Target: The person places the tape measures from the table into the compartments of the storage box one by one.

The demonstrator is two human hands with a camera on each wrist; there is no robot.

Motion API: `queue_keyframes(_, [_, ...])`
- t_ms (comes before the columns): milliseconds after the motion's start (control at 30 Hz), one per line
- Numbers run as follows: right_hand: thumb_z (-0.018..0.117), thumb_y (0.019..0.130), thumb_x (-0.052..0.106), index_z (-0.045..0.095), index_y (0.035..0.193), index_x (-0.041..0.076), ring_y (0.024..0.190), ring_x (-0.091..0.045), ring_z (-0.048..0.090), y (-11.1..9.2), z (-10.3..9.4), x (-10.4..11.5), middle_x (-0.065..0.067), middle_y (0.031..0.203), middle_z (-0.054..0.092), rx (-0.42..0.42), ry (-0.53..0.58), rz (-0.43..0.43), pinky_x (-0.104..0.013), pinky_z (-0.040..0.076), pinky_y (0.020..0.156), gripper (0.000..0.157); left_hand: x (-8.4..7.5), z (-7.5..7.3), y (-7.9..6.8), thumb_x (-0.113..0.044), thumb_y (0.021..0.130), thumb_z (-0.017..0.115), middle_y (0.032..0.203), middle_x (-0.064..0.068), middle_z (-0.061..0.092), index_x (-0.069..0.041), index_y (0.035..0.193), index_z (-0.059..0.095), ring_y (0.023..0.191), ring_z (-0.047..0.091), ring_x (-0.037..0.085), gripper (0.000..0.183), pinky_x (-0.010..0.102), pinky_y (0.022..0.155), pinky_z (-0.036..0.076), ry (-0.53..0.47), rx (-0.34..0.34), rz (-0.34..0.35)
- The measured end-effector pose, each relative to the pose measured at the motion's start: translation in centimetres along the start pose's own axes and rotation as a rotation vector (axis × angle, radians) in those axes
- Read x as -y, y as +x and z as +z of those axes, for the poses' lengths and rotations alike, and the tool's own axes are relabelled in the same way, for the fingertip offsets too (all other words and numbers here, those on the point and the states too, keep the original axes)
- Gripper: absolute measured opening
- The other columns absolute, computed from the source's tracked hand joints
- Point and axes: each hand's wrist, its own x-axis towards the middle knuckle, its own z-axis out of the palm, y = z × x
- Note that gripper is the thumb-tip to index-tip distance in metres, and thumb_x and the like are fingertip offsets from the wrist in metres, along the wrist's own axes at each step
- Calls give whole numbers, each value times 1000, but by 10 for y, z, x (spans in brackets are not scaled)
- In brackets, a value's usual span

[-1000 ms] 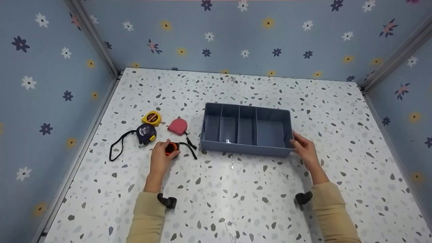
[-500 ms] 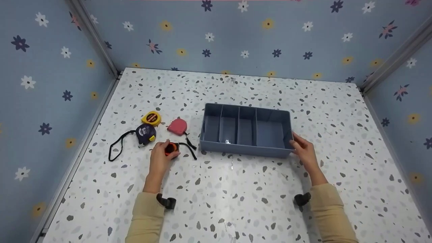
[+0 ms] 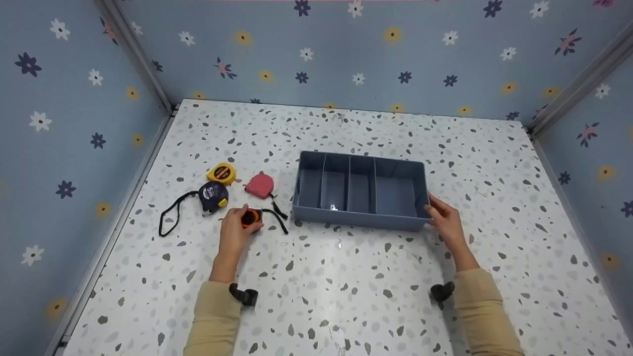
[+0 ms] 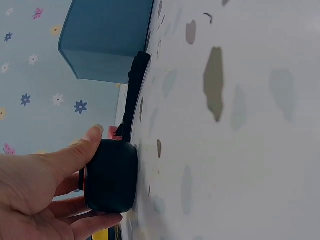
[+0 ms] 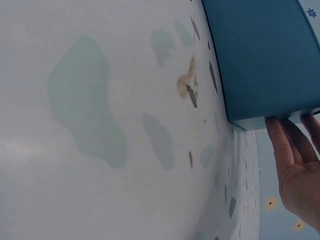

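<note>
My left hand (image 3: 234,230) holds an orange-and-black tape measure (image 3: 251,217), thumb on one side and fingers on the other. In the left wrist view this tape measure (image 4: 111,176) sits right at the tabletop, its black strap trailing off. At the right end of a blue-grey divided box (image 3: 361,221), my right hand (image 3: 446,222) pinches the end wall, thumb at the rim and fingers outside. The right wrist view shows fingertips (image 5: 274,125) against the box's end. A pink tape measure (image 3: 260,186), a yellow one (image 3: 222,173) and a dark blue one (image 3: 214,197) lie around the left hand.
The speckled white tabletop (image 3: 316,296) is bounded by flowered panels (image 3: 356,54) at the back and sides. A looped black wrist strap (image 3: 170,222) extends left from the dark blue tape measure. Upright dividers (image 3: 349,185) split the box into several compartments.
</note>
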Motion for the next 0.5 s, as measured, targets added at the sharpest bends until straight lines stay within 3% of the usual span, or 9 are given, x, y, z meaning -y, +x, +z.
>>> queue_keyframes(200, [54,89,23,44,131,10,98,-7,52,0,0,-1,-11,130,45,-15,-20,-35,-20,49,68,45,0,0,0,-14,74,72,115,28,47,9,125,45,108,44,38,62,45,91,35,-5,-14,33])
queue_keyframes(500, [55,88,25,44,132,11,105,-17,51,0,1,-1,-10,130,45,-20,-22,-22,-22,49,70,47,1,-1,2,-15,74,72,115,28,47,9,125,45,107,45,38,62,45,91,36,21,1,34])
